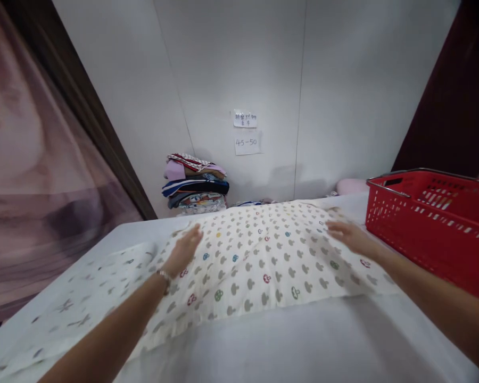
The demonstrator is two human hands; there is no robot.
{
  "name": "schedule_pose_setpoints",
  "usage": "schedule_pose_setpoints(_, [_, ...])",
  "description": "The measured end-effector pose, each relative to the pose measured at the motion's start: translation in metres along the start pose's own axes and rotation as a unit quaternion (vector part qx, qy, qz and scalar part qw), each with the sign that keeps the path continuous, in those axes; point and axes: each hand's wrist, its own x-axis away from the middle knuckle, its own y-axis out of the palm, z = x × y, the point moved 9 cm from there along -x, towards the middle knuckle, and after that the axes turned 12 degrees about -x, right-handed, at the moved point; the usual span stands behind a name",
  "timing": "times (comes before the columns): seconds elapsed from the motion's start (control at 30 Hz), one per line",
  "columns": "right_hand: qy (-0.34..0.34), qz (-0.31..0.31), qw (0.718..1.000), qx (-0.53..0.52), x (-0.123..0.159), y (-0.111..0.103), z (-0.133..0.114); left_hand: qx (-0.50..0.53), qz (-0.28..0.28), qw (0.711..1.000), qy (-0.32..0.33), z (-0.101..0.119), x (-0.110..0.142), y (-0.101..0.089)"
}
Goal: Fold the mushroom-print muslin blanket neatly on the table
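Note:
A white cloth (255,260) printed with small mushrooms lies spread across the table, with slight wrinkles. Over its left part is my left hand (184,248), fingers extended and blurred, a bracelet on the wrist. My right hand (349,237) hovers at the cloth's right side, its fingers stretched out and holding nothing. Whether either hand touches the fabric I cannot tell. To the left, a second white cloth (91,290) with scattered dark prints lies flat, and its right side meets the mushroom cloth.
A red plastic basket (427,229) with metal handles stands at the right. Behind the table's far edge a stack of folded fabrics (195,186) leans near the wall. Paper labels (246,142) are stuck on the wall. A pink curtain (43,175) hangs at the left.

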Motion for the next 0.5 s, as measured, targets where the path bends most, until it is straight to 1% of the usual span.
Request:
schedule_pose_setpoints(0.03, [0.002,-0.044,0.999,0.029,0.026,0.015,0.019,-0.040,-0.088,0.995,0.028,0.002,0.030,0.023])
schedule_pose_setpoints(0.07, [0.004,-0.085,0.995,0.056,0.052,0.026,0.038,-0.078,-0.161,0.982,0.059,0.004,0.064,0.042])
schedule_pose_setpoints(0.1, [-0.001,-0.104,0.992,0.077,0.076,0.030,0.055,-0.110,-0.212,0.966,0.099,0.008,0.097,0.055])
schedule_pose_setpoints(0.13, [-0.010,-0.115,0.988,0.105,0.098,0.028,0.069,-0.140,-0.248,0.948,0.142,0.012,0.129,0.064])
schedule_pose_setpoints(0.17, [-0.023,-0.111,0.984,0.139,0.117,0.022,0.082,-0.170,-0.269,0.931,0.178,0.016,0.155,0.070])
schedule_pose_setpoints(0.2, [-0.039,-0.102,0.978,0.176,0.131,0.013,0.092,-0.197,-0.277,0.920,0.195,0.017,0.173,0.074])
schedule_pose_setpoints(0.23, [-0.053,-0.101,0.972,0.206,0.142,0.005,0.101,-0.223,-0.273,0.914,0.201,0.017,0.185,0.075])
schedule_pose_setpoints(0.27, [-0.059,-0.096,0.966,0.233,0.149,-0.003,0.110,-0.247,-0.262,0.912,0.197,0.016,0.190,0.076])
schedule_pose_setpoints(0.3, [-0.059,-0.085,0.960,0.259,0.153,-0.013,0.118,-0.270,-0.246,0.912,0.187,0.015,0.189,0.077])
schedule_pose_setpoints(0.37, [-0.043,-0.044,0.949,0.310,0.151,-0.032,0.129,-0.312,-0.211,0.912,0.163,0.014,0.178,0.079])
schedule_pose_setpoints(0.43, [-0.021,0.010,0.933,0.359,0.144,-0.048,0.134,-0.339,-0.186,0.911,0.146,0.016,0.164,0.082])
schedule_pose_setpoints(0.5, [0.000,0.039,0.922,0.385,0.137,-0.060,0.135,-0.349,-0.183,0.911,0.119,0.018,0.151,0.082])
